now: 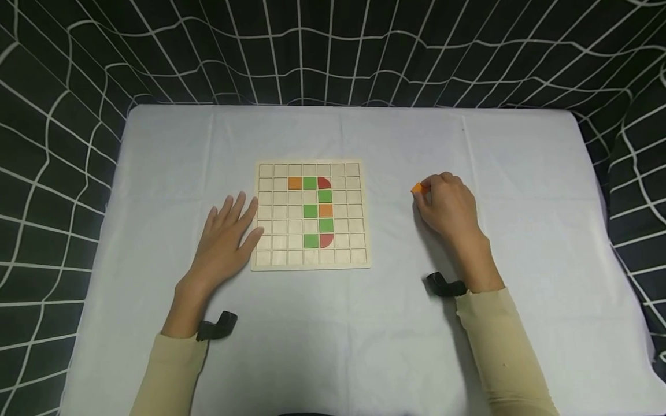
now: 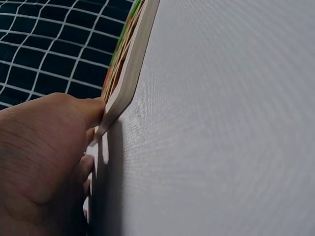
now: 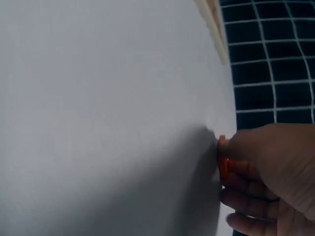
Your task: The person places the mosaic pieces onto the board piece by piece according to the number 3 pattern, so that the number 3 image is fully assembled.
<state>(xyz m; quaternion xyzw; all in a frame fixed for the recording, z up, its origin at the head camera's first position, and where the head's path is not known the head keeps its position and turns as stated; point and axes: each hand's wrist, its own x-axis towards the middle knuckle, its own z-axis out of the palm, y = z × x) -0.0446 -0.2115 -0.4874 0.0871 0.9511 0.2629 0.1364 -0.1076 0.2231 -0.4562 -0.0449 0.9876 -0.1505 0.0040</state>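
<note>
A wooden grid board (image 1: pixel 351 242) lies on the white cloth, left of centre. Several green square tiles (image 1: pixel 310 183), two orange ones (image 1: pixel 295 183) and two red quarter-round pieces (image 1: pixel 325 183) sit in its cells. Flat beside the board's left edge is my left hand (image 1: pixel 221 248), fingers straight and spread. Its thumb (image 2: pixel 91 109) touches the board's edge in the left wrist view. To the right of the board, my right hand (image 1: pixel 450 205) pinches an orange tile (image 1: pixel 418 188) between thumb and fingers. In the right wrist view most of this tile (image 3: pixel 223 157) is hidden by the fingers.
A white cloth (image 1: pixel 343 346) covers the table, with faint creases. Dark walls with white netting (image 1: pixel 333 58) stand behind and at both sides. Each wrist wears a black camera mount (image 1: pixel 444 285) that sticks out toward the middle.
</note>
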